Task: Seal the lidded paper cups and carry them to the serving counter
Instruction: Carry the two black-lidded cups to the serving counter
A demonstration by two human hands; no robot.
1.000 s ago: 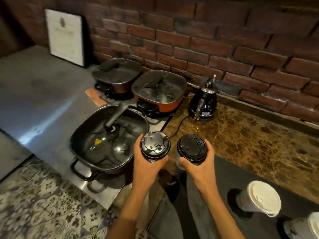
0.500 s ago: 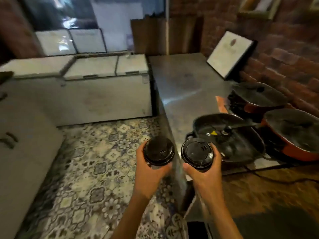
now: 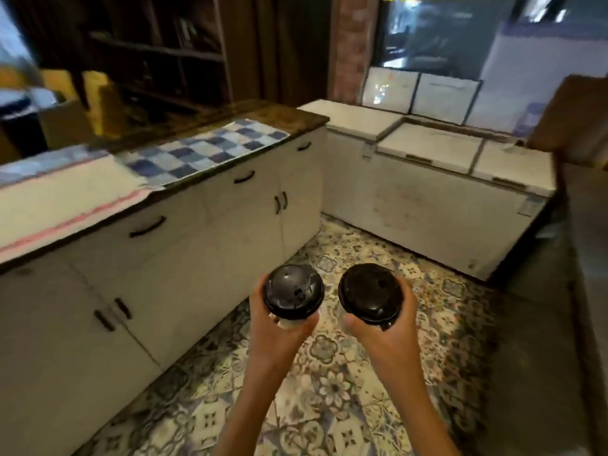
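Here, the left hand (image 3: pixel 279 327) is wrapped around a paper cup, its black lid (image 3: pixel 293 290) rising above the fingers; the right hand (image 3: pixel 386 330) grasps a second cup, lid (image 3: pixel 370 292) likewise uppermost. Both cups are upright, near each other, over patterned floor tiles (image 3: pixel 329 406), beside white cabinets (image 3: pixel 184 258).

Two paper cups stand upright side by side, close but apart, each capped with a black domed lid. The left cup (image 3: pixel 293 296) shows a pale wall just above the fingers (image 3: pixel 260 301); the right cup (image 3: pixel 371 292) sits enclosed between curled fingers (image 3: pixel 406 296).
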